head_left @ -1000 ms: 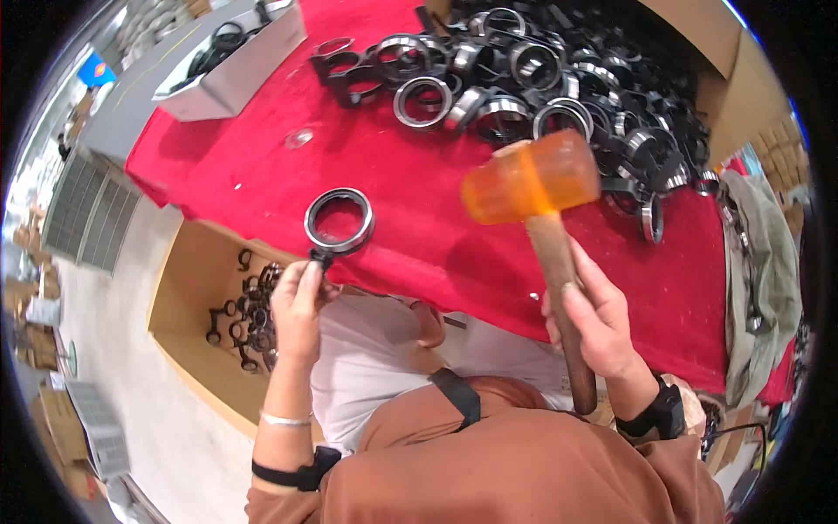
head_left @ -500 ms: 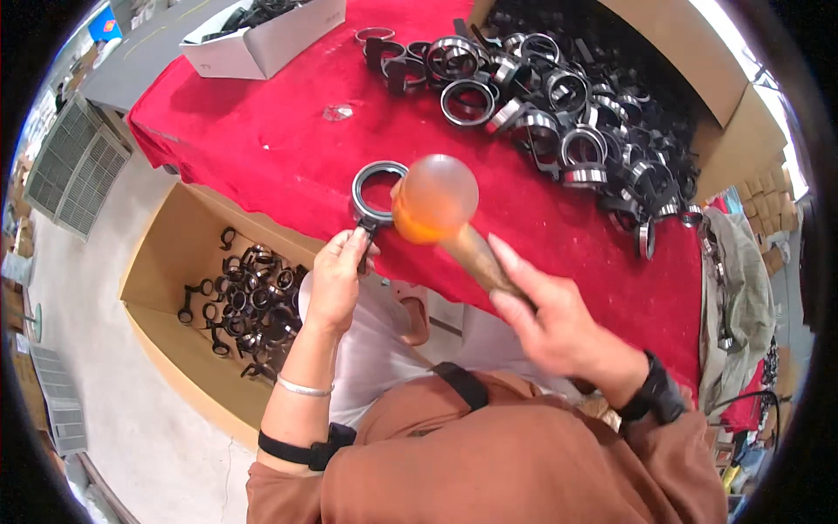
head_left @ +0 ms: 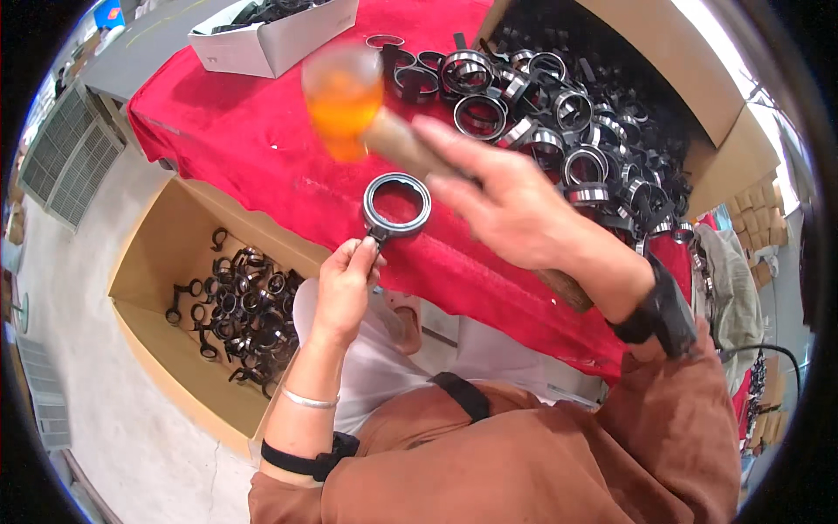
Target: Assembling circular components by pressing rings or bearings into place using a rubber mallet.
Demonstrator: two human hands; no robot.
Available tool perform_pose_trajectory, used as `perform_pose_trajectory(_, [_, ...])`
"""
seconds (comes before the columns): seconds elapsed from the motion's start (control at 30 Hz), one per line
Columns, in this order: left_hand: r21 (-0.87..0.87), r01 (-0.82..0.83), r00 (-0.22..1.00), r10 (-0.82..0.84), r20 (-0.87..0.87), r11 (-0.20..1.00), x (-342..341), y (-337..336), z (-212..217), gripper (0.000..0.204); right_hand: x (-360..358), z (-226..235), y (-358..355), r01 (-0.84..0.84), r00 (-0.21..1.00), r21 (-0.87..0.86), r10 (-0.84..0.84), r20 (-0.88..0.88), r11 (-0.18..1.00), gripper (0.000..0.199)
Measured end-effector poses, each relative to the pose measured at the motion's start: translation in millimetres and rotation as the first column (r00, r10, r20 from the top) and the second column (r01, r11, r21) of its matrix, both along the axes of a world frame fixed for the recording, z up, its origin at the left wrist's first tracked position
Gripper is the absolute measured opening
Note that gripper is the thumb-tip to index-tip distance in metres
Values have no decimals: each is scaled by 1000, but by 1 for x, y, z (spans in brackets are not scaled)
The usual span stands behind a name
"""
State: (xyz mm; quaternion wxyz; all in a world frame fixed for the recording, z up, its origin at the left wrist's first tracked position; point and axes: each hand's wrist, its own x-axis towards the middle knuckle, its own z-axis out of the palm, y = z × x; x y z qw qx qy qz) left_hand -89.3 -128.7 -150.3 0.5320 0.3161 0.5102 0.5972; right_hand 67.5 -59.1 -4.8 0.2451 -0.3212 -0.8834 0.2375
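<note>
Held by its short stem in my left hand (head_left: pixel 343 293) is a black ring with a silver metal inner band (head_left: pixel 397 230), its round part over the edge of the red cloth. My fingers are closed on the stem, thumb on top. My right hand (head_left: pixel 524 210) grips the wooden handle of a mallet with an orange and clear head (head_left: pixel 343 103). The mallet is raised above and beyond the ring, apart from it, and its head is blurred by motion. The handle's end shows below my right wrist.
A heap of black and silver rings (head_left: pixel 572 113) spills from a cardboard box (head_left: pixel 650 44) onto the red cloth (head_left: pixel 227 140). At the far left stands a white box (head_left: pixel 292 45) of black parts. Another cardboard box (head_left: pixel 144 249) with several stemmed rings is below the table's left side.
The mallet has swung up, away and to the left from beside the ring. My right hand moved farther over the table. The ring shifted slightly right and nearer, still held.
</note>
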Motion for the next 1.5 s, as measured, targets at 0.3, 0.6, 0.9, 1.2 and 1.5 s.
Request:
perform_pose_trajectory(0.3, [10, -1, 999, 0, 44, 1000, 3, -2, -1, 21, 40, -28, -4, 282, 934, -119, -245, 260, 952, 47])
perform_pose_trajectory(0.6, [-29, -16, 1000, 16, 6, 999, -5, -8, -11, 20, 9, 35, -7, 82, 978, -337, -141, -152, 938, 44])
perform_pose_trajectory(0.9, [-24, 105, 976, -107, -188, 994, -13, 5, 3, 33, 18, -8, 16, 94, 993, -610, -33, 111, 787, 49])
perform_pose_trajectory(1.2, [-73, -185, 971, 171, -167, 980, 7, 20, 16, 36, 33, 17, -6, 79, 929, -500, -246, -277, 862, 49])
perform_pose_trajectory(1.5, [-43, -237, 966, 230, -119, 971, 11, 23, 11, 33, 58, -29, -18, 230, 923, -736, -382, -42, 636, 48])
